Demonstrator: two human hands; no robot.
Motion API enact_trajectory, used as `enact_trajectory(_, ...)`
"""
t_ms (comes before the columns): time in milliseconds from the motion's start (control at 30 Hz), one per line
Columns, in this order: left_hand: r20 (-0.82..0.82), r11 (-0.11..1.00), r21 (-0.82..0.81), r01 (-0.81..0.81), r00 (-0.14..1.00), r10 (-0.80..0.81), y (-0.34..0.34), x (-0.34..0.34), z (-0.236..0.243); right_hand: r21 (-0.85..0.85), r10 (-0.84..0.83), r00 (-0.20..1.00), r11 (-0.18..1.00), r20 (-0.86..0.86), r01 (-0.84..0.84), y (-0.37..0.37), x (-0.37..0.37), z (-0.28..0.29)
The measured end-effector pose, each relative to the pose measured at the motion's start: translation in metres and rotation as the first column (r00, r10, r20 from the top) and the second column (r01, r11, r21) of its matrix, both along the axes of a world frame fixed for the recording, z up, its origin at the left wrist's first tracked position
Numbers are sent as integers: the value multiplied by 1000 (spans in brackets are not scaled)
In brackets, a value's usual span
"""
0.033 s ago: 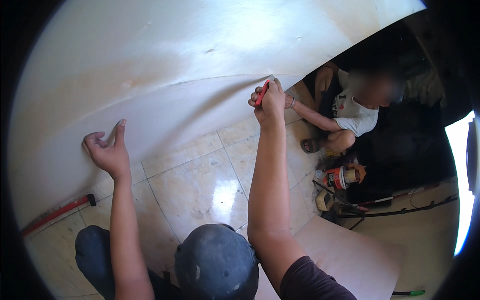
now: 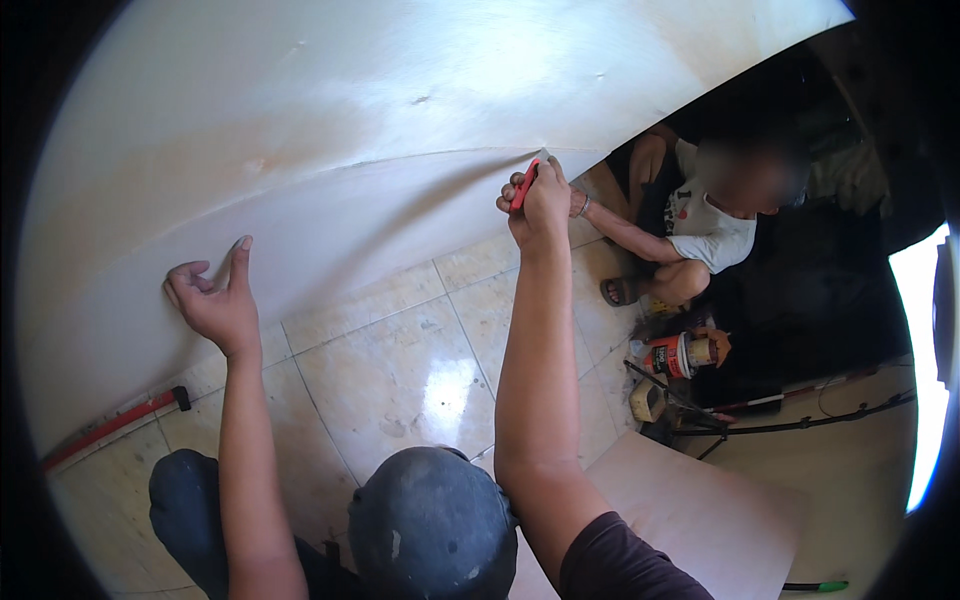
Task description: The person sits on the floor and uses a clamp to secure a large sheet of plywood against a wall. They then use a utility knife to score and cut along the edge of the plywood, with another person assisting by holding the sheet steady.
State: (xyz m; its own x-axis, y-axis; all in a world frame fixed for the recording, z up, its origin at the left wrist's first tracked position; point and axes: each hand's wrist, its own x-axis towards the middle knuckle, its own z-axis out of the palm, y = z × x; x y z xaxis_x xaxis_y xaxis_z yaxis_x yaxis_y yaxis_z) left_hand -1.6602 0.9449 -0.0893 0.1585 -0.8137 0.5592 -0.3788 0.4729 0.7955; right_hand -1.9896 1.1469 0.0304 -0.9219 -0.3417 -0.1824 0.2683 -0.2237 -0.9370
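My right hand grips a red-handled cutting tool, its grey tip at a long curved line on the pale panel, which fills the upper view. Below and left, my left hand has its fingers apart and curved, with fingertips against the panel and nothing held. A shadow runs leftward from the tool. Just behind my right hand, a co-worker's hand is partly hidden.
A co-worker squats at right on the tiled floor, near an orange-and-white tub and dark stands. A red bar lies lower left, a pale board lower right. Dark rounded shapes, apparently my knees, show below.
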Motion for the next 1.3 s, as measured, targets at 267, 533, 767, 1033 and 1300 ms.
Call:
enact_trajectory(267, -19, 1000, -1, -17, 1000, 17, -1, 0, 1, 20, -21, 999, 1000, -24, 22, -12, 23, 6)
enact_trajectory(533, 5, 999, -23, -28, 1000, 28, -3, 0, -2, 28, -39, 999, 999, -38, 40, -22, 47, 12)
enact_trajectory(767, -26, 999, 36, -36, 999, 37, 1, -1, 1, 32, -37, 998, 999, -59, 39, -33, 67, 10)
enact_trajectory(1033, -24, 998, 54, -13, 1000, 14, -2, 3, 3, 66, 3, 998, 998, -61, 1, -42, 89, 11)
enact_trajectory(1300, -41, 1000, -8, -6, 999, 6, -4, 5, 5, 44, -29, 999, 999, -43, 31, -58, 104, 12)
